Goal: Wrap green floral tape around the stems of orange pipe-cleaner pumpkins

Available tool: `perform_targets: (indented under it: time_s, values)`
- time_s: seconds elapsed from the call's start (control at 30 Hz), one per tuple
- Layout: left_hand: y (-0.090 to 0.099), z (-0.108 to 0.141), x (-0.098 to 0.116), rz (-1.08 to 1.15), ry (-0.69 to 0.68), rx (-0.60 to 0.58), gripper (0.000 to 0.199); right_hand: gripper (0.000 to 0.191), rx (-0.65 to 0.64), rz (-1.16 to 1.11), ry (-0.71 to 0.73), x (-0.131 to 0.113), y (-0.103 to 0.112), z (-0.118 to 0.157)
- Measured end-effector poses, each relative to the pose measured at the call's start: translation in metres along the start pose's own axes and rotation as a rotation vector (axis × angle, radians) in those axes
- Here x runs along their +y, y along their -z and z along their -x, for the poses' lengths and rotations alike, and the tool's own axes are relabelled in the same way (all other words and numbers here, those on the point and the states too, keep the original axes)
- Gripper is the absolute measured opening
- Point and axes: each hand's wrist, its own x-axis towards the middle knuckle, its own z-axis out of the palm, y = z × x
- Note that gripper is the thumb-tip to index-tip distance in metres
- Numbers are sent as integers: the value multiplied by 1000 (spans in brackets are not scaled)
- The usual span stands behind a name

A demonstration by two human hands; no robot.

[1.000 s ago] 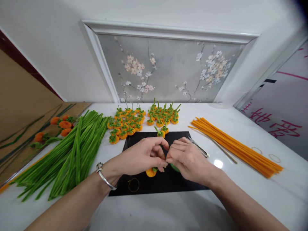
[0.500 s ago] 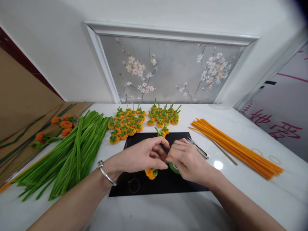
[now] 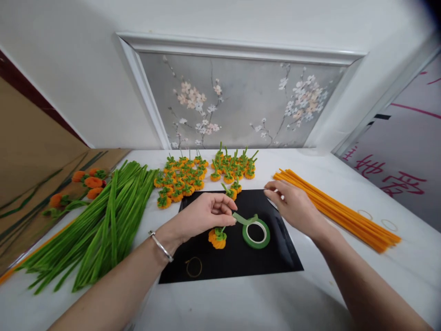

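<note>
My left hand [image 3: 210, 214] pinches the loose end of a strip of green floral tape [image 3: 245, 220] between thumb and fingers. The strip runs to a tape roll [image 3: 264, 240] lying flat on a black mat [image 3: 237, 266]. Just below that hand, an orange pipe-cleaner flower [image 3: 217, 239] with green leaves rests on the mat. Over at the mat's right edge, my right hand [image 3: 296, 207] is closed over small scissors [image 3: 272, 203]. Only a bit of their blade shows; the handles are hidden under the palm.
Several orange flowers with green stems [image 3: 182, 177] stand at the back. Green pipe cleaners [image 3: 110, 220] lie left, orange ones [image 3: 337, 209] right. A thin ring-like band [image 3: 194, 266] lies on the mat. More orange flowers [image 3: 93, 182] sit on cardboard at far left.
My right hand has left the tape roll and moved right and up onto the scissors. The roll and the strip held by my left hand have come into view.
</note>
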Motion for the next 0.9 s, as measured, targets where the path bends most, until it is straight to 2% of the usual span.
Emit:
perform_targets:
  time_s: [0.1, 0.2, 0.37, 0.43, 0.5, 0.57, 0.6, 0.7, 0.77, 0.83, 0.9]
  values:
    - [0, 0, -1, 3, 21, -16, 19, 24, -97, 257, -234, 22, 0, 3]
    - [-1, 0, 0, 20, 59, -59, 16, 27, -202, 372, -338, 36, -4, 11]
    - [0, 2, 3, 103, 106, -115, 18, 16, -230, 273, -349, 47, -8, 16]
    - [1, 3, 4, 154, 129, -116, 20, 15, -216, 255, -321, 42, -4, 18]
    - [2, 4, 5, 196, 147, -115, 21, 18, -130, 202, -295, 26, 1, 24]
    - [1, 4, 6, 223, 151, -114, 21, 18, 81, -23, -255, 1, 4, 36]
    - [1, 4, 5, 233, 149, -108, 21, 19, 110, -196, -269, -14, 3, 44]
    - [-1, 2, 4, 254, 155, -53, 21, 31, -132, -728, -335, -59, -9, 70]
    - [-3, 0, 3, 260, 157, -17, 21, 32, -267, -955, -379, -79, -21, 82]
    - [-3, -1, 3, 247, 149, 0, 20, 37, -321, -1094, -433, -90, -30, 87]
    - [-3, -1, 4, 206, 136, 20, 21, 43, -319, -1248, -545, -95, -35, 86]
